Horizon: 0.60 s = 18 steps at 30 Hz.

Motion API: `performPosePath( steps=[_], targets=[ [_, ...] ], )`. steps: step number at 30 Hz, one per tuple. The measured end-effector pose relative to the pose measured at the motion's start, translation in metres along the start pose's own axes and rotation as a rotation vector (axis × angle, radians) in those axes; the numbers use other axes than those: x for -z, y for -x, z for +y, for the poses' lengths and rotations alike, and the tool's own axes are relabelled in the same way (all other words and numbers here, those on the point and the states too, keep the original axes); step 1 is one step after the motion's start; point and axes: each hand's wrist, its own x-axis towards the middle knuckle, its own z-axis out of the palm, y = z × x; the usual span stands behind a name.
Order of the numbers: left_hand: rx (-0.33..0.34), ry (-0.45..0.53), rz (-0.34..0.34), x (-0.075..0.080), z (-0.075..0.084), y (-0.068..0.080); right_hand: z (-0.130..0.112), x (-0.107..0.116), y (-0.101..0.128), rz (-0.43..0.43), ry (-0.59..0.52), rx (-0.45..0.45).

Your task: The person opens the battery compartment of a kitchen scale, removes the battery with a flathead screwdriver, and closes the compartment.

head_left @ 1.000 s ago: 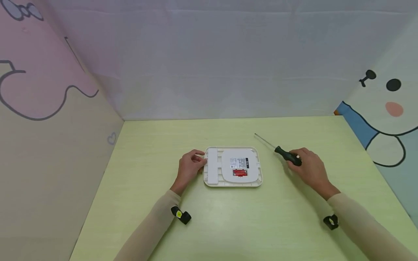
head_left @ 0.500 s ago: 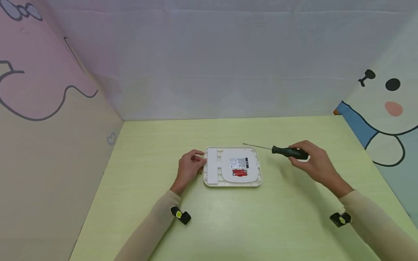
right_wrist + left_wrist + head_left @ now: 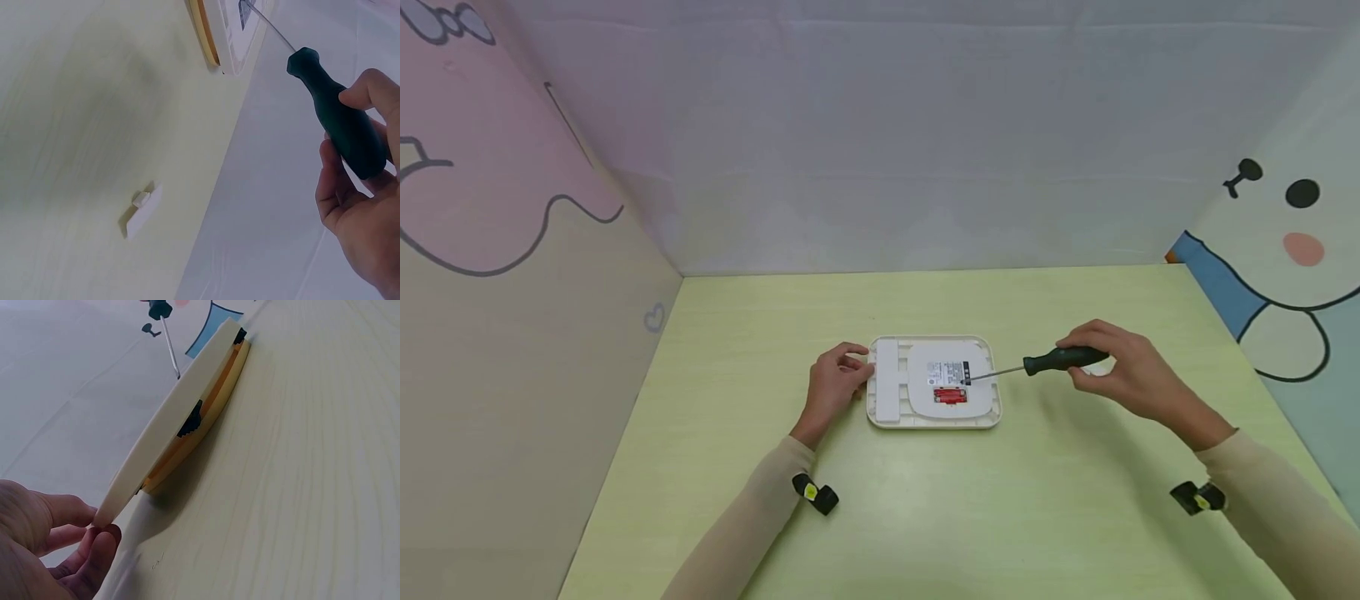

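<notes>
A white, flat, rounded-rectangular device point(image 3: 892, 383) lies back side up on the table, with a printed label and red batteries point(image 3: 951, 396) in an open compartment. It resembles a kitchen scale. My left hand point(image 3: 835, 383) pinches its left edge between thumb and fingers, as the left wrist view shows point(image 3: 69, 544). In my right hand point(image 3: 1131, 375) is a screwdriver point(image 3: 1060, 359) with a dark green handle, gripped by thumb and fingers. Its thin shaft points left, the tip over the label just above the batteries. Whether the tip touches cannot be told.
A small white plastic piece with a raised tab point(image 3: 144, 212) lies on the pale yellow-green table point(image 3: 925, 517) in the right wrist view. Behind the table stands a pale curtain-like wall point(image 3: 880, 167). Cartoon-printed side panels point(image 3: 1300, 250) flank it.
The screwdriver has swung from pointing up-left to nearly level, and its tip has come down over the device's label. My right hand has shifted slightly right. The left hand stays put.
</notes>
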Motion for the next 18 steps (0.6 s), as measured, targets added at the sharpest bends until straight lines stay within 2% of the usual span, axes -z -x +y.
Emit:
performPosePath(
  steps=[18],
  targets=[
    [-0.008,-0.02,-0.001,0.0,-0.002,-0.002,-0.013,0.012,-0.015,-0.07,0.044,0.106]
  ],
)
